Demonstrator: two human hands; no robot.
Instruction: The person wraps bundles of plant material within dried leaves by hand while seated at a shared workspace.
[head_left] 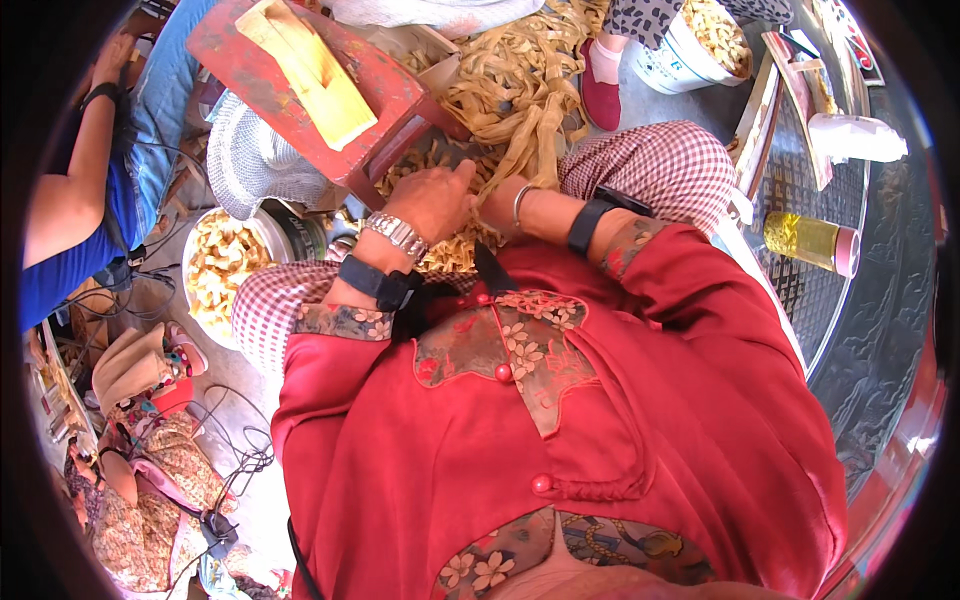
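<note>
My left hand (pixel 432 200), with a silver watch at the wrist, is closed in front of my lap, its fingertips hidden. Just right of it, my right hand (pixel 503 207) is closed on a long, flat tan strip (pixel 530 150). That strip trails back into a big tangled heap of similar strips (pixel 515 75) beyond my hands. Below and between the hands lie short tan pieces (pixel 450 252), which look folded or knotted. Whether my left fingers also hold a strip cannot be made out.
A red wooden bench (pixel 235 50) bearing a yellow wood block (pixel 310 75) stands ahead-left. Buckets (pixel 192 290) (pixel 665 72) hold tan pieces. A jar of yellow-green liquid (pixel 800 240) lies right, near a white bottle (pixel 855 138). Other people sit around; black cables (pixel 245 440) cross the left floor.
</note>
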